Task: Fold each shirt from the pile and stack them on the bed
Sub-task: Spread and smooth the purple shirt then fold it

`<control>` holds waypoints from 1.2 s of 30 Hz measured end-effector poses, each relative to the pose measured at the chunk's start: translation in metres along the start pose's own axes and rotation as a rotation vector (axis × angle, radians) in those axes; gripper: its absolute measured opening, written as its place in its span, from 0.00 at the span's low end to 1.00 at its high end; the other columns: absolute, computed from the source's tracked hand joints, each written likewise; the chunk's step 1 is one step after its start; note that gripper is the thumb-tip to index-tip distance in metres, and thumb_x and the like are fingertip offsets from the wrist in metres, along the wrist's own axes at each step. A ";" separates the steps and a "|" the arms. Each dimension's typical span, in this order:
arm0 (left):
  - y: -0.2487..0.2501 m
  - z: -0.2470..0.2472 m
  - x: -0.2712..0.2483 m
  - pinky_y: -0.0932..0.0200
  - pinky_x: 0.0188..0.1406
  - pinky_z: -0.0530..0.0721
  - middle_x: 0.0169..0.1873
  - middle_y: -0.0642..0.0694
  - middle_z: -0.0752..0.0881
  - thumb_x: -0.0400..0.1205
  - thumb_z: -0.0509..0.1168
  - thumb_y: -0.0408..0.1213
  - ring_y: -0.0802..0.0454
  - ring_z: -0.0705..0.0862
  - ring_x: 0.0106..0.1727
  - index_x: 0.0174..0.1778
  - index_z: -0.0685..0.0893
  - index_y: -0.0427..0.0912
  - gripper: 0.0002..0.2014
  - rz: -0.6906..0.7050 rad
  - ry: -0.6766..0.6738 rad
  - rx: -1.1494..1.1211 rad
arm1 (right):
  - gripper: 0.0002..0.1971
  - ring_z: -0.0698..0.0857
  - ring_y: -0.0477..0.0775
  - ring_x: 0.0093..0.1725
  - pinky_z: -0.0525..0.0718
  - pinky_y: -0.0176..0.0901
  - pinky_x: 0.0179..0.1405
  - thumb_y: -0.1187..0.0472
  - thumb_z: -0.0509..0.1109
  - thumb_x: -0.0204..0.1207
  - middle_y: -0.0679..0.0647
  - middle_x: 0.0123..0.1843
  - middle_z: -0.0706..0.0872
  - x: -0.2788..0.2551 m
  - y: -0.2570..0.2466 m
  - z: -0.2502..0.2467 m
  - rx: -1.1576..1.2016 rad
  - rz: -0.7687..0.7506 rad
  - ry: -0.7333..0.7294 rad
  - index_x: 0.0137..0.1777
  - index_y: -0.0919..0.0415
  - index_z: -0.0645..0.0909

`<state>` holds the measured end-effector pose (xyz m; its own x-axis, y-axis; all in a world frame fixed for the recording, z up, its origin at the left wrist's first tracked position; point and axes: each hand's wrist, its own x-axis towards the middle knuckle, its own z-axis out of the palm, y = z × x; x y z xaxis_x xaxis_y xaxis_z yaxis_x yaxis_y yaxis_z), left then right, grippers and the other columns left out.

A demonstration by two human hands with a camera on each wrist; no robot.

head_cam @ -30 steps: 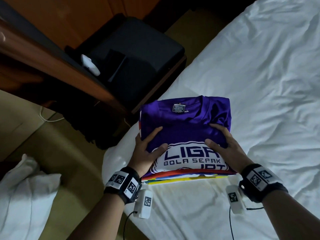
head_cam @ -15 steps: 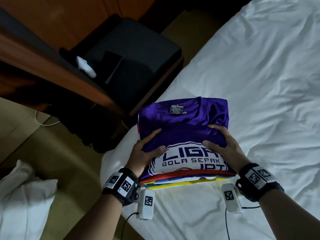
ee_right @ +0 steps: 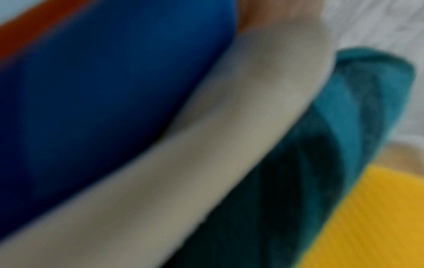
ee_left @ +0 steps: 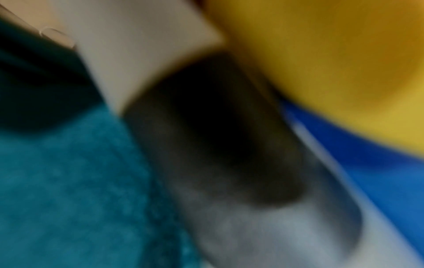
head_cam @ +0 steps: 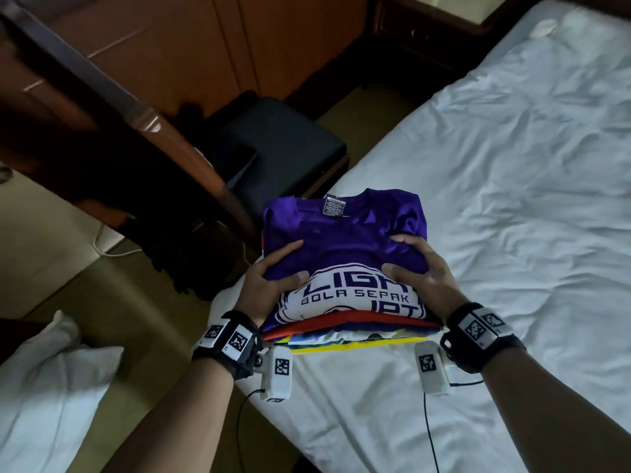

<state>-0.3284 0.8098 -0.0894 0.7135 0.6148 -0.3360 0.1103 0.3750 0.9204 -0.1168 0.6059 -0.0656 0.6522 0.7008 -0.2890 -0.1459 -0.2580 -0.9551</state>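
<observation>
1. Surroundings: a dark padded stool [head_cam: 283, 148] stands on the floor just beside the bed [head_cam: 512, 186], beyond the stack. A wooden table edge [head_cam: 112, 97] runs diagonally across the upper left. A white pillow [head_cam: 44, 387] lies on the floor at lower left. A white cable [head_cam: 109, 250] trails on the floor under the table. Wooden cabinet fronts [head_cam: 239, 39] line the far wall.
2. Obstructions: nothing lies between the hands and the stack. The bed's white sheet is wrinkled around it.
3. Head view: shows the whole stack, both hands and the room. Both wrists carry black bands with square coded markers.
4. Left wrist view: badly blurred; only layered edges show, teal [ee_left: 69, 181], yellow [ee_left: 332, 63] and blue fabric. No fingers can be told apart here.
5. Right wrist view: also blurred; blue [ee_right: 103, 90], off-white, teal and yellow [ee_right: 378, 217] layers show edge-on, with orange at the top left corner.
6. Task item: the stack of folded shirts [head_cam: 345, 332] sits at the near left corner of the bed. The top purple shirt [head_cam: 345, 240] lies face up, neck label away from the person, white print reading "LIGA BOLA SEPAK".
7. Left hand [head_cam: 269, 285]: grips the stack's left side, thumb on top, fingers along the edge.
8. Right hand [head_cam: 423, 271]: grips the right side, thumb and curled fingers pressed on the purple fabric.
</observation>
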 end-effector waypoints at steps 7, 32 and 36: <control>0.070 0.001 -0.126 0.52 0.67 0.86 0.67 0.46 0.89 0.67 0.84 0.30 0.48 0.86 0.70 0.70 0.89 0.51 0.33 0.164 0.080 -0.020 | 0.25 0.92 0.52 0.45 0.90 0.42 0.44 0.66 0.83 0.72 0.56 0.50 0.92 -0.088 -0.092 0.018 -0.029 -0.127 -0.138 0.69 0.53 0.82; 0.063 -0.254 -0.736 0.52 0.65 0.87 0.71 0.43 0.86 0.71 0.81 0.34 0.48 0.87 0.68 0.73 0.86 0.51 0.32 0.337 1.190 -0.145 | 0.23 0.89 0.34 0.48 0.85 0.27 0.45 0.63 0.83 0.71 0.50 0.57 0.89 -0.429 -0.164 0.523 -0.300 -0.327 -1.236 0.66 0.53 0.84; 0.053 -0.315 -0.819 0.57 0.60 0.89 0.65 0.49 0.89 0.75 0.78 0.25 0.55 0.90 0.62 0.72 0.87 0.46 0.28 0.351 1.323 -0.211 | 0.24 0.91 0.49 0.57 0.90 0.37 0.50 0.60 0.84 0.70 0.52 0.59 0.91 -0.492 -0.145 0.637 -0.341 -0.340 -1.371 0.66 0.47 0.84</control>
<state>-1.1246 0.5446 0.1718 -0.5114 0.8476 -0.1419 -0.1266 0.0890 0.9880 -0.8907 0.7224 0.1729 -0.6197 0.7810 -0.0779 0.1755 0.0411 -0.9836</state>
